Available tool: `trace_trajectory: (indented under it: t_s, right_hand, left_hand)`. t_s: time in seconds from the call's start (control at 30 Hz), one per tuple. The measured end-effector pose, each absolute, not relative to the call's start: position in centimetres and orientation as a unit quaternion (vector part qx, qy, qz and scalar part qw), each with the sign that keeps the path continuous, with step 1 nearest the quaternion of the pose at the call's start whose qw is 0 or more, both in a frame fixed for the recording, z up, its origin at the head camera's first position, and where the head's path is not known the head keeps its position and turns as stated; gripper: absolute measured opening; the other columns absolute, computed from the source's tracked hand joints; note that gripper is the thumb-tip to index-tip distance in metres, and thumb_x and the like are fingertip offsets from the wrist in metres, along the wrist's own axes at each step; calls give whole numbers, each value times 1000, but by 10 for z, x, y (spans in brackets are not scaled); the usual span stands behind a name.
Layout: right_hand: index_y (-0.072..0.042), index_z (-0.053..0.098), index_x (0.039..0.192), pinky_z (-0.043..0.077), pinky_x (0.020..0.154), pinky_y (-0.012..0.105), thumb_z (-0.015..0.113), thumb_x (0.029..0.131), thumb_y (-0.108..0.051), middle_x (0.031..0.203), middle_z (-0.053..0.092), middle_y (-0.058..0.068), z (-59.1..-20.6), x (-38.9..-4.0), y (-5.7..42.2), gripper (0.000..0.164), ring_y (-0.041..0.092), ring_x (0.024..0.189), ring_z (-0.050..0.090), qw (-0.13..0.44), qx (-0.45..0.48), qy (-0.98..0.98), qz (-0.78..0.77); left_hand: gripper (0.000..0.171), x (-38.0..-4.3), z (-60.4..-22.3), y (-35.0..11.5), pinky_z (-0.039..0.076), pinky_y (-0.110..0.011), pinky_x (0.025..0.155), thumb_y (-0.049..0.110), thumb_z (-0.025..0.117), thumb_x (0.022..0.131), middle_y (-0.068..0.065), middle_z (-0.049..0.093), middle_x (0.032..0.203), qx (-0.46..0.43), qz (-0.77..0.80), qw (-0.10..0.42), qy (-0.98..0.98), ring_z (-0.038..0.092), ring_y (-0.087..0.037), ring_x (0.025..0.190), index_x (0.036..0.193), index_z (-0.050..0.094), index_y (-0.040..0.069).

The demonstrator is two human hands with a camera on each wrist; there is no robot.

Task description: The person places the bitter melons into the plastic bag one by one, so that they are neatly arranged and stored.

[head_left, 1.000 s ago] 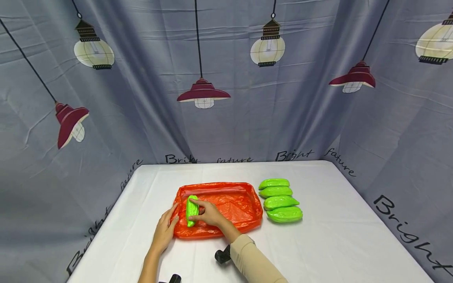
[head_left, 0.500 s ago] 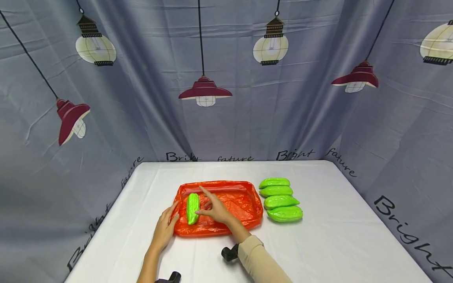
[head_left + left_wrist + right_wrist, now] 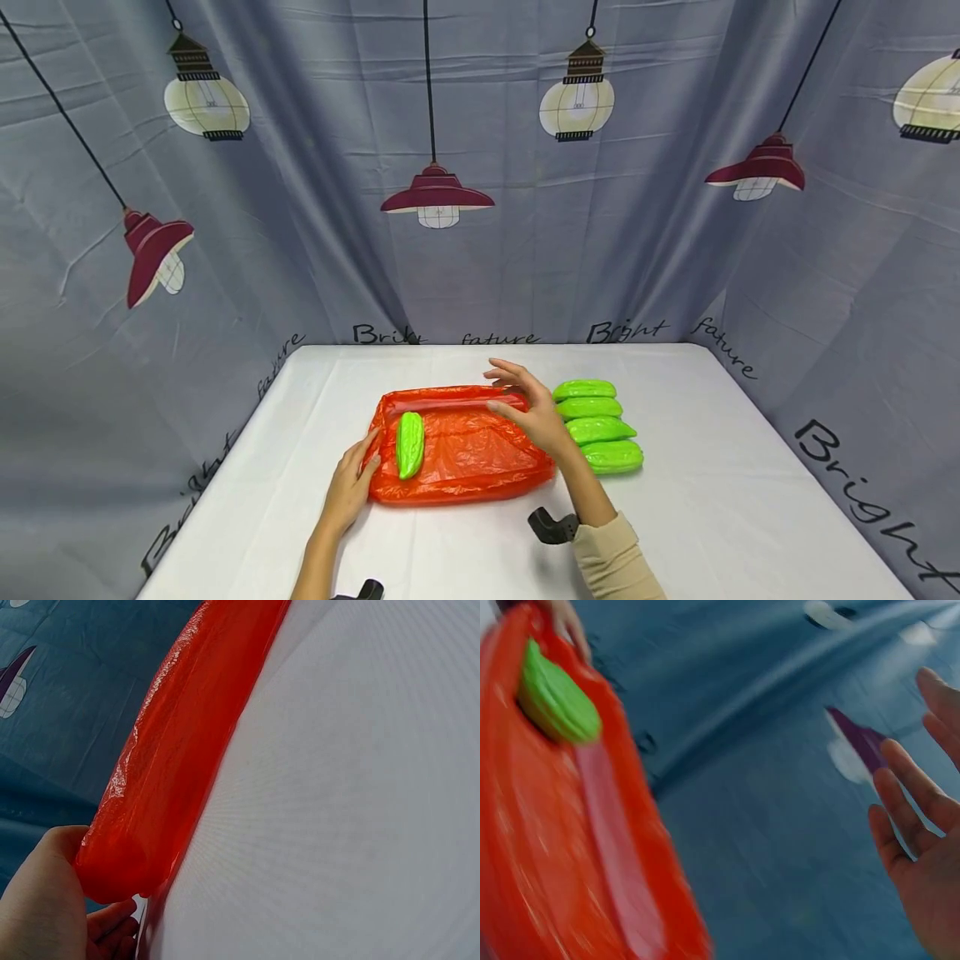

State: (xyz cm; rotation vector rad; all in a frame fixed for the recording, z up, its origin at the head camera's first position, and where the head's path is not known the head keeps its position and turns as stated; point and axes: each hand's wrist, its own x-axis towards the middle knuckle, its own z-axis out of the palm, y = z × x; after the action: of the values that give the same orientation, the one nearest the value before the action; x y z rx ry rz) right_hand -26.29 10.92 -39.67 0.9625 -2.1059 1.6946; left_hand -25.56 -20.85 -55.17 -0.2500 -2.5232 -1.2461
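Here, four gourds [image 3: 600,430] right of red tray [image 3: 480,450], long axes paralleling it | right hand [image 3: 538,417] nearer, spread | left hand [image 3: 349,485] relaxed, tray's left edge

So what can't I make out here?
- Far right corner of the red tray: head view, behind right grip.
- Tray's inside: left wrist view, hidden by its outer wall.
- Left ends of the row's two nearest gourds: head view, behind right wrist.
- Surface detail of lone gourd: right wrist view, blurred.
- Upper end of sleeve: head view, cut by bottom edge.
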Motion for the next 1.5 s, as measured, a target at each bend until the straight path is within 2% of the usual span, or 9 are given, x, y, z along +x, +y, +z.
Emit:
trace_trajectory:
  t_s: [0.13, 0.2, 0.4, 0.6, 0.77, 1.0, 1.13, 1.27, 1.5]
  right_hand:
    - [9, 53, 121, 44, 88, 30, 66, 79, 9, 113, 57, 25, -386, -251, 149, 44, 36, 101, 52, 189, 324, -753, 540]
    - [7, 56, 118, 43, 87, 28, 68, 78, 8, 112, 59, 22, -386, -247, 169, 42, 37, 99, 52, 210, 309, -775, 509]
    - [-5, 60, 118, 40, 88, 47, 72, 78, -4, 113, 61, 10, -425, -252, 224, 41, 25, 100, 52, 215, 254, -837, 435]
    - [-16, 60, 121, 30, 97, 59, 74, 78, -21, 120, 59, 2, -464, -253, 265, 45, 19, 117, 45, 151, 210, -863, 435]
    - [-18, 60, 122, 29, 94, 62, 77, 75, -25, 122, 58, 2, -479, -251, 280, 50, 27, 119, 44, 109, 210, -872, 428]
    - [-5, 66, 112, 36, 93, 44, 78, 71, -9, 114, 62, 11, -478, -244, 280, 43, 36, 111, 49, 131, 262, -881, 372]
    - [1, 67, 106, 39, 89, 46, 77, 70, -3, 109, 63, 18, -468, -238, 274, 37, 41, 105, 52, 134, 280, -881, 358]
    - [-2, 68, 105, 37, 87, 56, 78, 71, -8, 110, 63, 16, -490, -250, 284, 36, 38, 103, 54, 133, 279, -884, 351]
    - [-14, 70, 108, 38, 88, 56, 77, 74, -23, 110, 64, 5, -504, -259, 294, 35, 30, 105, 54, 117, 267, -893, 344]
  left_hand:
    - [45, -255, -551, -208, 27, -62, 97, 26, 48, 97, -21, 43, 132, -89, -433, 161, -882, 36, -41, 122, 140, 41, 16]
    - [45, -255, -550, -208, 26, -62, 97, 26, 48, 97, -21, 42, 133, -90, -435, 162, -881, 36, -41, 122, 140, 41, 16]
    - [45, -255, -550, -207, 26, -62, 97, 26, 48, 97, -21, 43, 132, -91, -438, 162, -879, 36, -41, 122, 140, 41, 16]
    - [46, -253, -553, -207, 26, -62, 97, 26, 48, 97, -21, 43, 132, -89, -432, 160, -883, 36, -42, 122, 140, 41, 15]
    - [46, -253, -553, -207, 26, -62, 97, 27, 48, 97, -21, 42, 133, -89, -437, 158, -881, 35, -42, 123, 141, 41, 16]
    - [46, -253, -552, -207, 26, -62, 97, 28, 47, 97, -20, 41, 134, -85, -436, 154, -882, 35, -42, 123, 141, 40, 17]
    - [46, -253, -552, -207, 26, -62, 97, 28, 47, 97, -20, 42, 134, -82, -433, 153, -885, 36, -41, 123, 141, 40, 17]
    - [46, -253, -553, -207, 27, -62, 96, 28, 48, 97, -20, 43, 133, -82, -429, 155, -886, 37, -41, 122, 141, 40, 17]
    - [46, -254, -552, -207, 27, -63, 97, 29, 47, 97, -20, 42, 133, -79, -430, 152, -887, 36, -41, 123, 141, 40, 18]
